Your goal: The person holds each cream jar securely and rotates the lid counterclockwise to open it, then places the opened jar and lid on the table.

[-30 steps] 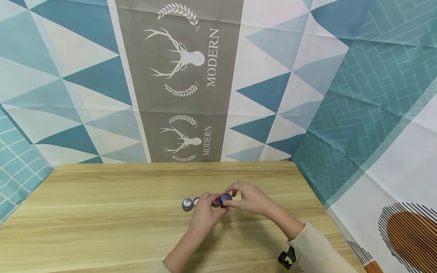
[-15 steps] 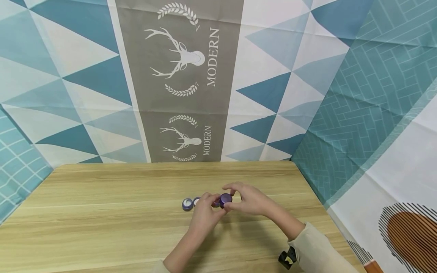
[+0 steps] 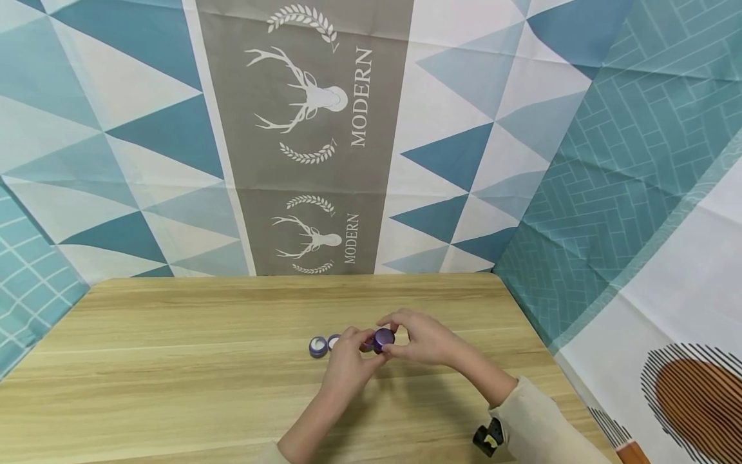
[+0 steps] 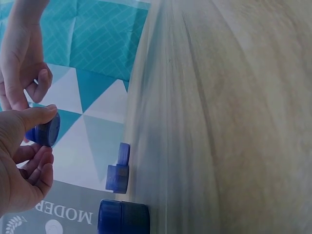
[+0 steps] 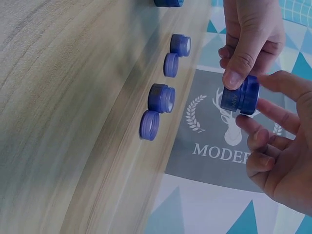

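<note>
A small blue-purple cosmetic jar is held up in front of me between both hands. My left hand grips its body, thumb on one side and fingers on the other. The thumb and fingers of my right hand pinch the lid end. Seen from the right wrist, the jar lies sideways with its lid on and pale lettering on its wall. Lower on the table, an open jar stands beside a loose lid.
Another open jar and lid stand in the same row. A further blue jar is near the left wrist camera. The wooden table meets a patterned cloth wall at its back edge.
My right thumb and forefinger have shifted slightly around the lid's rim. The left hand and the jars on the table stay in place.
</note>
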The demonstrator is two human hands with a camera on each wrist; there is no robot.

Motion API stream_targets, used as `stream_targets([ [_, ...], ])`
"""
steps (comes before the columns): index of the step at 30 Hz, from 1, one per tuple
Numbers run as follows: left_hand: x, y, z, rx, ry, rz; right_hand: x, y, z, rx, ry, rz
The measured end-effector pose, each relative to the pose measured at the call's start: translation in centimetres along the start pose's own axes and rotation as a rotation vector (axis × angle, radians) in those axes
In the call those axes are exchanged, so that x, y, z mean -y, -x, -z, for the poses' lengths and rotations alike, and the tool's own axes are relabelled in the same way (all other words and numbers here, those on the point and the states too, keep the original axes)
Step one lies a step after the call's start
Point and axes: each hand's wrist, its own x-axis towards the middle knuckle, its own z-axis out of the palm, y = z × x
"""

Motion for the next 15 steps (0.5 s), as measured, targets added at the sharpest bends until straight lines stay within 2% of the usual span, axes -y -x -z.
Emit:
stream_targets([
  [6, 0.01, 0.09, 0.10, 0.030, 0.005, 0.020, 0.06, 0.01, -0.04, -0.032, -0.010, -0.032],
  [13, 0.14, 0.14, 0.02, 0.030, -0.016, 0.003, 0.14, 0.01, 0.09, 0.025, 0.029, 0.030],
  [15, 0.21, 0.16, -0.01, 0.036, -0.015, 0.008, 0.13, 0.13, 0.07, 0.034, 0.031, 0.024],
])
